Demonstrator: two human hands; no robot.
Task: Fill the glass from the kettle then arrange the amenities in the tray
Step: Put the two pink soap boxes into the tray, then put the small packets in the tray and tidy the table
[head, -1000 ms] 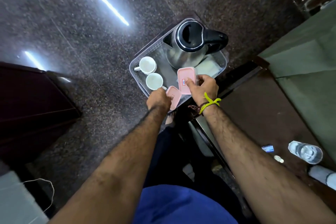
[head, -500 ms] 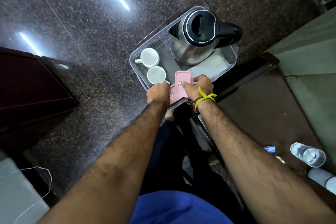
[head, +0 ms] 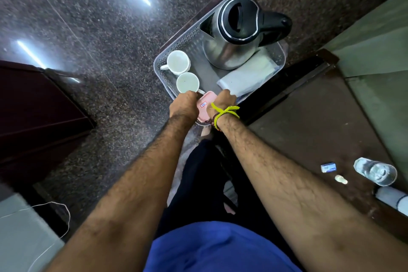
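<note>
Both bare forearms extended forward and converging, left hand [head: 185, 106] knuckles-up with fingers curled under, right hand [head: 223, 102] beside it, fingers bent downward, yellow thread tied round right wrist

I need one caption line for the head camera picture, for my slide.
Both hands, left hand and right hand, set a pink box at the tray's near edge, beside two cups and the kettle.

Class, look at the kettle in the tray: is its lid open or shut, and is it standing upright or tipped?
Shut and upright. The kettle stands on its base in the tray, and its black lid sits flat inside the silver rim.
</note>
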